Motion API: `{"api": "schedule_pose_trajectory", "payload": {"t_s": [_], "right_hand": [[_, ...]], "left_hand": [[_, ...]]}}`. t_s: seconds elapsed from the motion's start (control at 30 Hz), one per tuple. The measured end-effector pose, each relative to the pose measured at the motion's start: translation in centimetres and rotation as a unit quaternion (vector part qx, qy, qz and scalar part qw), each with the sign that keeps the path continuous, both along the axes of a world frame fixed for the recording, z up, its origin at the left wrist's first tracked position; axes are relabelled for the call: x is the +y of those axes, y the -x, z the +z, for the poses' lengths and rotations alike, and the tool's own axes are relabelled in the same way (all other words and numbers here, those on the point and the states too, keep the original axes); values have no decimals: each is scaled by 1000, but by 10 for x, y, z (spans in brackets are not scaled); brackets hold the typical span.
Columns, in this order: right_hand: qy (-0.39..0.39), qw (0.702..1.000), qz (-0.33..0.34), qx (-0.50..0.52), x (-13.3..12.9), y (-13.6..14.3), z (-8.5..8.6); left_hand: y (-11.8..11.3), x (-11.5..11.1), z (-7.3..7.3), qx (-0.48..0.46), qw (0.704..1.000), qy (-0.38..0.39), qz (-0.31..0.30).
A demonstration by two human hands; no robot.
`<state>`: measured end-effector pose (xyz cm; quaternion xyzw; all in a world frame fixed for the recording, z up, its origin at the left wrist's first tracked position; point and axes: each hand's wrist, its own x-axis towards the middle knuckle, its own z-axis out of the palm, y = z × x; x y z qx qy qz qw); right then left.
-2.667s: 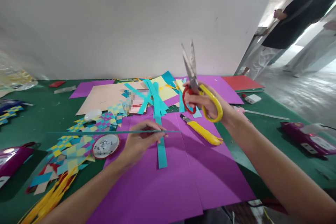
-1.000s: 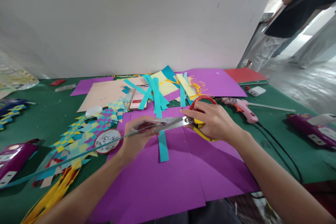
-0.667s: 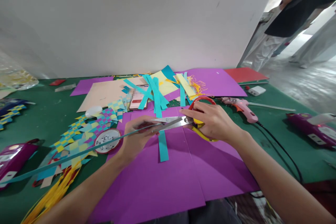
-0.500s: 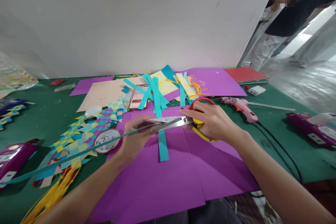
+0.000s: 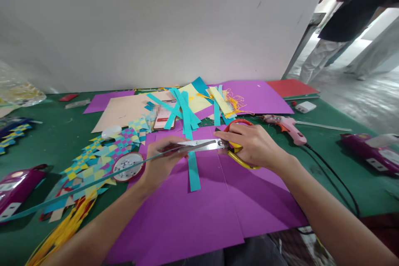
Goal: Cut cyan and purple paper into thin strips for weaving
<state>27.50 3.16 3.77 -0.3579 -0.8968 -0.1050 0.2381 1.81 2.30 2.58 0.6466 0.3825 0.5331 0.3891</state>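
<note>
Pinched firmly in the fingers of the left hand [image 5: 163, 156]: a narrow teal strip [image 5: 67, 195], seen nearly edge-on, by its right end. Wrapped by the fingers of the right hand [image 5: 255, 143], through red and yellow handles: scissors [image 5: 209, 145], with blades only slightly parted and tips right at the left fingers. Runs from that pinch leftward and down toward the near edge — long axis roughly in line with the blades, not squarely across them. Nearer, plainly, to the left hand than to the right. Impossible to tell a bite on the paper from mere overlap. Below the blades, flat on purple sheets [image 5: 193, 224], a loose teal piece [image 5: 193, 174], pointing away from the body. Left of the wrist, under the held length, a shallow dish [image 5: 144, 169] and woven checked pieces [image 5: 126, 144]. Farther out on the green worktop [image 5: 336, 170] — a pink glue gun [image 5: 291, 129] to the right, a phone [image 5: 160, 124] beyond.
</note>
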Motion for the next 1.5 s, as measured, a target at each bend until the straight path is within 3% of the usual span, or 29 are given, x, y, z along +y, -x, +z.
{"api": "schedule_pose_trajectory", "payload": {"t_s": [0.57, 0.83, 1.33, 1.5], "right_hand": [[-16, 1000, 5, -11, -2, 0, 4], [53, 997, 8, 60, 0, 2, 9], [44, 999, 21, 15, -2, 8, 7], [34, 999, 22, 12, -3, 8, 5]], "left_hand": [[0, 1, -1, -3, 1000, 6, -31], [-2, -1, -1, -17, 998, 43, -34], [5, 5, -7, 8, 998, -12, -58], [4, 5, -8, -1, 999, 5, -49]]}}
